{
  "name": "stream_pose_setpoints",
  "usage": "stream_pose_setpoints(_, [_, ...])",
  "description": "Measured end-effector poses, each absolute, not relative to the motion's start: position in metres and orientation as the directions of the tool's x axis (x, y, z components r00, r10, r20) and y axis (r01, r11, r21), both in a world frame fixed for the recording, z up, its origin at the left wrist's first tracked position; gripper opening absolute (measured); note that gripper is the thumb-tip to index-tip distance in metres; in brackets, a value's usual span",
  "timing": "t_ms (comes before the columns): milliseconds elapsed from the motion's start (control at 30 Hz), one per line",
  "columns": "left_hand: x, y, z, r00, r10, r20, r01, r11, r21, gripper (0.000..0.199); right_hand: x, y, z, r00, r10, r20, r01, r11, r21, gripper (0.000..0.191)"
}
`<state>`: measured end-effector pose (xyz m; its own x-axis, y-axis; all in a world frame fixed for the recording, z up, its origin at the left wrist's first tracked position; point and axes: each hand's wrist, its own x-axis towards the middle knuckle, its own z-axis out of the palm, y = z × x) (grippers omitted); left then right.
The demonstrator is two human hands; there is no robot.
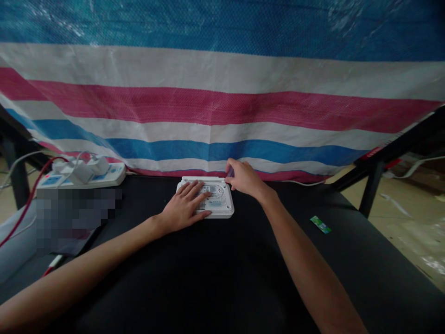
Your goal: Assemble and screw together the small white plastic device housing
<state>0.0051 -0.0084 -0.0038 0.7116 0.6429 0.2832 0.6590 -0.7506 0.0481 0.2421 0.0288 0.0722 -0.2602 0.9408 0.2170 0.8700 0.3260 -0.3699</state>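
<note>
A white plastic device (224,209) with vent holes and a label lies flat on the black table, near its far edge. Spread over its left part, my left hand (184,206) rests with fingers apart. At the device's back right corner is my right hand (241,176), its thumb and index finger curled towards each other around something small and dark that I cannot make out. A white bar runs along the device's back edge, next to the right fingertips.
On the left stand a white power strip (116,175) with plugs and a dark, partly pixelated flat device (74,243) with a red cable. A small green packet (320,224) lies to the right. Behind the table (215,283) hangs a striped sheet (208,106).
</note>
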Motion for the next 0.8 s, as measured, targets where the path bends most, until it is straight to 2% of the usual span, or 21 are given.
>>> stream_pose_setpoints(267, [0.005, -0.009, -0.005, 0.706, 0.647, 0.288, 0.665, -0.745, 0.042, 0.061, 0.227, 0.029, 0.071, -0.167, 0.955, 0.245, 0.926, 0.237, -0.294, 0.01])
stream_pose_setpoints(400, [0.005, -0.008, -0.005, 0.707, 0.643, 0.294, 0.661, -0.749, 0.046, 0.06, 0.226, 0.028, 0.072, -0.143, 0.957, 0.253, 0.958, 0.198, -0.207, 0.014])
stream_pose_setpoints(500, [0.005, -0.008, -0.005, 0.708, 0.64, 0.297, 0.657, -0.752, 0.054, 0.06, 0.229, 0.027, 0.073, -0.104, 0.96, 0.258, 0.97, 0.156, -0.188, 0.016])
stream_pose_setpoints(700, [0.005, -0.009, -0.005, 0.71, 0.638, 0.298, 0.656, -0.753, 0.049, 0.06, 0.232, 0.028, 0.073, -0.122, 0.958, 0.259, 0.948, 0.19, -0.256, 0.011])
stream_pose_setpoints(800, [0.006, -0.008, -0.005, 0.709, 0.641, 0.295, 0.656, -0.752, 0.056, 0.06, 0.235, 0.031, 0.07, -0.15, 0.959, 0.24, 0.902, 0.232, -0.365, 0.007])
